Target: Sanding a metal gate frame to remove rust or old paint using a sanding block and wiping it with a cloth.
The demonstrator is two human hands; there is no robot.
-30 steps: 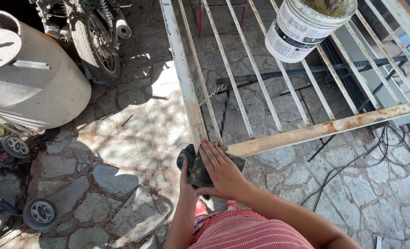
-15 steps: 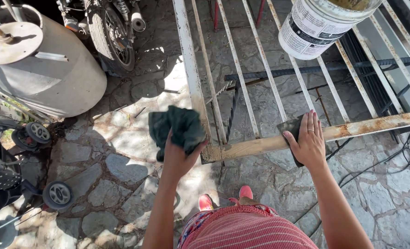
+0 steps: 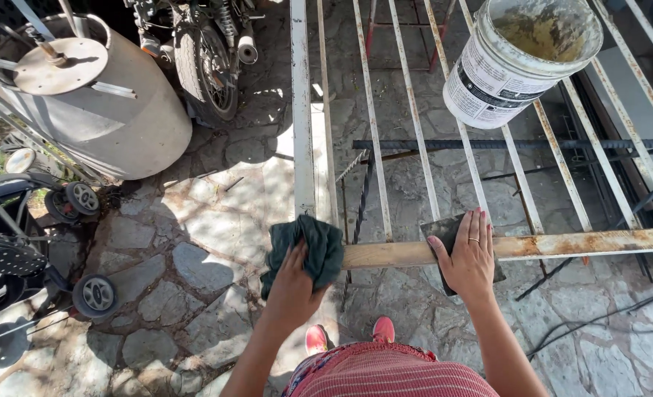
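A white metal gate frame [image 3: 302,132] with rusty bars lies flat above the stone paving. Its near rail [image 3: 583,243] is rusted at the right and bare at the left. My left hand [image 3: 291,283] presses a crumpled dark green rag [image 3: 310,246] onto the rail's left corner. My right hand [image 3: 467,255], a ring on one finger, lies flat on a dark sheet of sandpaper [image 3: 444,229] on the rail, a little to the right of the rag.
A white plastic bucket [image 3: 510,62] with yellowish contents stands on the bars at the far right. A grey metal tank [image 3: 113,117] and a motorcycle wheel [image 3: 205,62] are at the upper left, a wheeled stroller [image 3: 40,242] at the left. Cables [image 3: 620,309] run over the paving at right.
My hands, together on the rag a second ago, have parted. The right hand went onto the sandpaper on the rail. The left hand brought the rag down onto the rail's left corner.
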